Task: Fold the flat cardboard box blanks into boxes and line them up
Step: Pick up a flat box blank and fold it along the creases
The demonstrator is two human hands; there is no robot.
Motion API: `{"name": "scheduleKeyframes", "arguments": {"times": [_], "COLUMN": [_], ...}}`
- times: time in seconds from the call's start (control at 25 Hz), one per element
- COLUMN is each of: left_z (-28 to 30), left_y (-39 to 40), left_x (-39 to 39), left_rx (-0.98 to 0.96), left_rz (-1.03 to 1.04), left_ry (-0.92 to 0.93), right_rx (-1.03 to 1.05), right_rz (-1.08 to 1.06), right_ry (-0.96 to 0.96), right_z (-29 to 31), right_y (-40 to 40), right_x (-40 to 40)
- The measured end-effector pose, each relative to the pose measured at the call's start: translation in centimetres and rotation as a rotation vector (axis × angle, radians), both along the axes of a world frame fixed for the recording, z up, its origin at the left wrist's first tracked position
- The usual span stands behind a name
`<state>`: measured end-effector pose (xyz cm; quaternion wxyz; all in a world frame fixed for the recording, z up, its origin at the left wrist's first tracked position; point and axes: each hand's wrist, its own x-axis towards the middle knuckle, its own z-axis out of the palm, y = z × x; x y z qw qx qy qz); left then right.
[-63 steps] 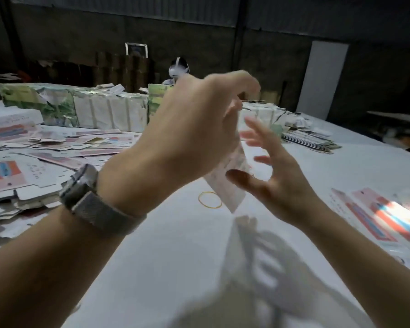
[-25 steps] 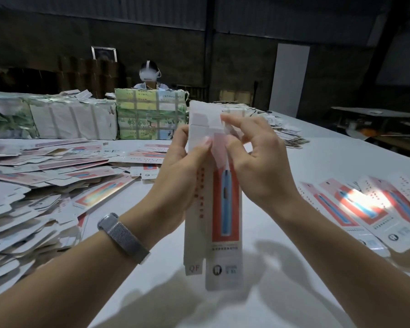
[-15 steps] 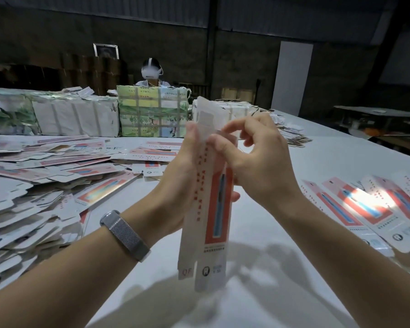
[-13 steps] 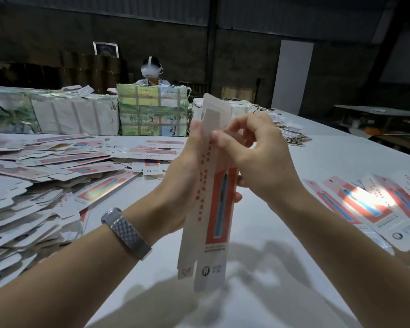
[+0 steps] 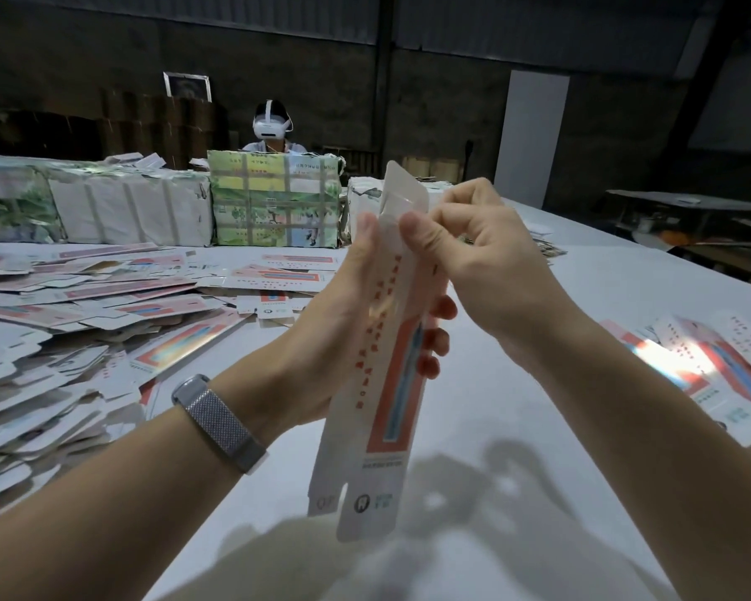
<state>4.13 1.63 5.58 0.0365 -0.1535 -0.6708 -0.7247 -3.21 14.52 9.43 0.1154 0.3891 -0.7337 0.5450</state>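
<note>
Item: one long, narrow box blank (image 5: 386,383), white with a red panel and red lettering, held nearly upright above the white table (image 5: 560,297), lower end hanging free just over the surface, rounded top flap standing above both hands.

Left hand (image 5: 343,323): wrapped round the blank's middle from the left, thumb lying up the near face, fingertips showing past the right edge; grip clamped on the blank. A grey mesh watch band (image 5: 220,422) sat on that wrist.

Right hand (image 5: 482,262): at the blank's upper end, thumb pressed on the near face just below the flap, fingers curled behind; grip pinching the blank.

Loose blanks (image 5: 83,331): a deep, untidy heap of flat pieces on the left of the table, reaching toward its middle.

Blanks at right (image 5: 712,362): a few flat pieces lying side by side near the right edge, one catching a bright glare.

Wrapped bundles (image 5: 148,210): a row along the far side, one of them green and yellow (image 5: 274,201).

Person (image 5: 272,132): seated behind the bundles, wearing a white headset.
</note>
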Motion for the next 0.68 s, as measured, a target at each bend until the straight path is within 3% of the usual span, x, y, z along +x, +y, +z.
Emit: {"name": "scheduleKeyframes", "arguments": {"times": [0.44,0.56,0.68], "left_z": [-0.9,-1.0,-0.6], "left_y": [0.8,0.7,0.7], "left_x": [-0.5,-0.6,-0.7], "left_rx": [0.191,0.181,0.233], "left_rz": [0.054,0.035,0.074], "left_ry": [-0.033,0.050,0.088], "right_rx": [-0.237,-0.222,-0.251], "right_rz": [-0.044,0.150,0.273], "right_ry": [0.016,-0.184,-0.203], "right_z": [-1.9,-3.0,-3.4], "right_y": [-1.3,-1.8,-2.2], "right_x": [1.2,1.3,1.6]}}
